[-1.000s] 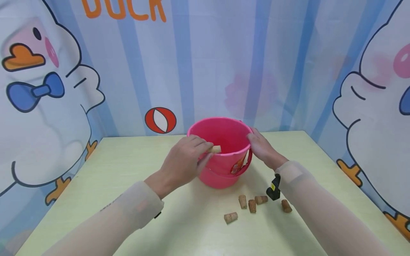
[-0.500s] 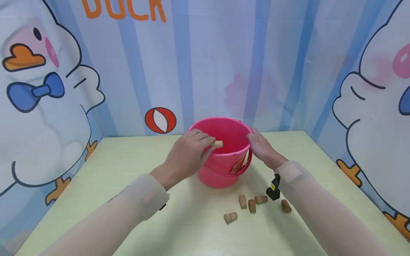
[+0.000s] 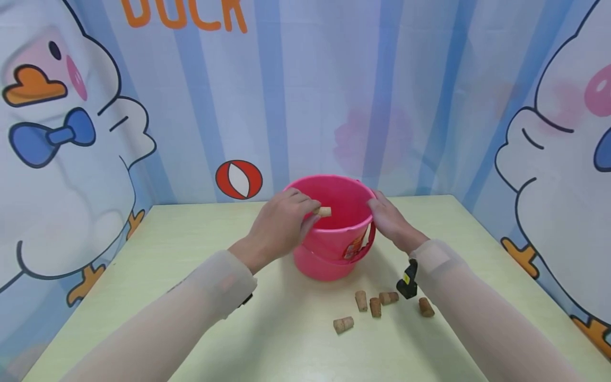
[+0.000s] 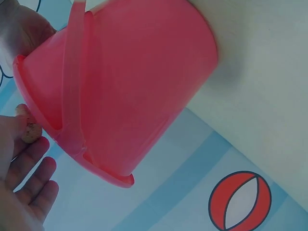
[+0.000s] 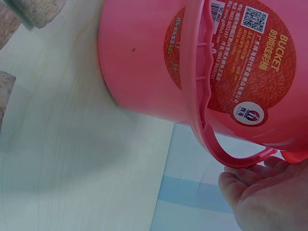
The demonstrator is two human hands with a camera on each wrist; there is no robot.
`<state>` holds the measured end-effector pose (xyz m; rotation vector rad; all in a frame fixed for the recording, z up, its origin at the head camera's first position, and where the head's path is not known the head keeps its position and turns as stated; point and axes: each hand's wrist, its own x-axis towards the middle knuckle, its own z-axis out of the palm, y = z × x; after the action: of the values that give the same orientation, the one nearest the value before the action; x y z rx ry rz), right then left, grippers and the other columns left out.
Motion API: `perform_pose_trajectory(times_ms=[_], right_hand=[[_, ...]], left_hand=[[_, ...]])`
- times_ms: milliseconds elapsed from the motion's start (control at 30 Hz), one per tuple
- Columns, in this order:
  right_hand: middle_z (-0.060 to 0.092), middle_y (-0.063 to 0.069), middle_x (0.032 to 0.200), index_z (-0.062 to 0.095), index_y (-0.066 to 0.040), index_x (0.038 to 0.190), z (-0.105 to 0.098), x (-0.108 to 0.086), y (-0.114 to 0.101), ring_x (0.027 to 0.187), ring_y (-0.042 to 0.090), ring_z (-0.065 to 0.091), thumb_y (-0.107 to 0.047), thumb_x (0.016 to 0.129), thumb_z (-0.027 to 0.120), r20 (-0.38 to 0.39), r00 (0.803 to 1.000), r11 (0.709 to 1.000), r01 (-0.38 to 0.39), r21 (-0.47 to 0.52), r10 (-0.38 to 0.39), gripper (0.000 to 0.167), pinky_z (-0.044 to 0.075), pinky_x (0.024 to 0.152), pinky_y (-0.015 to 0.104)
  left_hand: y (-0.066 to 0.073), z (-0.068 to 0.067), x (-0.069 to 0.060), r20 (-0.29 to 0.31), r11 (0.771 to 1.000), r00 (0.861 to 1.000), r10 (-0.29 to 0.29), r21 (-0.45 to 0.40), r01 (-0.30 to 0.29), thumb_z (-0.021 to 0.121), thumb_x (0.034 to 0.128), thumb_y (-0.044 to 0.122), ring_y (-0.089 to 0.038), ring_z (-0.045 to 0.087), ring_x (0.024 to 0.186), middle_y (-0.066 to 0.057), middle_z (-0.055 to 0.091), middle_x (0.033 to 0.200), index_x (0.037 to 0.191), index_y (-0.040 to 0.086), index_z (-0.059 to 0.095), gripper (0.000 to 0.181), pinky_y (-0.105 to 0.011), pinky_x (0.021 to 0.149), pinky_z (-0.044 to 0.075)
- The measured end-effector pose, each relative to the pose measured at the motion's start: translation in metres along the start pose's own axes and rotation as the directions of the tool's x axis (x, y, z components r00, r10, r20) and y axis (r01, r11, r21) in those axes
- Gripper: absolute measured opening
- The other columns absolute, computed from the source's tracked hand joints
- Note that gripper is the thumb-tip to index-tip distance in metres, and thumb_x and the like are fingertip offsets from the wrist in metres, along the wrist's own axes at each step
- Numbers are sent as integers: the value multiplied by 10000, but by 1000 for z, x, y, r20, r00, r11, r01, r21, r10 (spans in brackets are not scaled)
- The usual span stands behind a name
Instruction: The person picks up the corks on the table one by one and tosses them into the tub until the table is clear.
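1. The held cork [image 3: 324, 211] is pinched between the thumb and index finger of the left hand [image 3: 281, 223], above the mouth of the pink bucket [image 3: 324, 268], towards seven o'clock. Because it appears to be held by fingertips alone, with the other fingers spread loosely, it could be dropped if the pinch is eased or the wrist is turned.

2. Whether the rim is touched by the cork cannot be told. If the cork is carried too low, it could be caught on the lip and knocked outside.

3. The rim is gripped at three o'clock by the right hand [image 3: 393, 223]. Should it be pulled or pressed harder from that side, the bucket could be tipped or slid across the bench [image 3: 200, 228], since its base is narrower than its mouth.

4. The handle [image 3: 371, 239] is draped down the front wall and hinged just beside the right hand; it could be snagged by those fingers if the grip is shifted.

5. A cluster of three corks [image 3: 375, 307] is seen at five o'clock from the bucket, and a lone cork [image 3: 427, 307] at four. They could be rolled away if the black wrist device [image 3: 407, 281] is lowered.

6. A front cork [image 3: 343, 324], lying at six o'clock, could be set rolling by a jolt.
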<state>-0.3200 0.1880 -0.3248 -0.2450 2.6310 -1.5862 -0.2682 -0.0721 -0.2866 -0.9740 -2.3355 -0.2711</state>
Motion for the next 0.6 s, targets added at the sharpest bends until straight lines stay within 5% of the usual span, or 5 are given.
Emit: perform_pose_trajectory(times_ms=[600], right_hand=[[346,152,1560,177,-115,1636,1,1,0,1449,368,324,-280,1092,265,-3,1000,1000,5,1,-5,575,308,1169,613]], left_hand=[[1,4,6,176,988,973,-151,44,145,819,885,291,-238,632,1131,-39,727,1207,1335,130,694,494,-381,957,566]])
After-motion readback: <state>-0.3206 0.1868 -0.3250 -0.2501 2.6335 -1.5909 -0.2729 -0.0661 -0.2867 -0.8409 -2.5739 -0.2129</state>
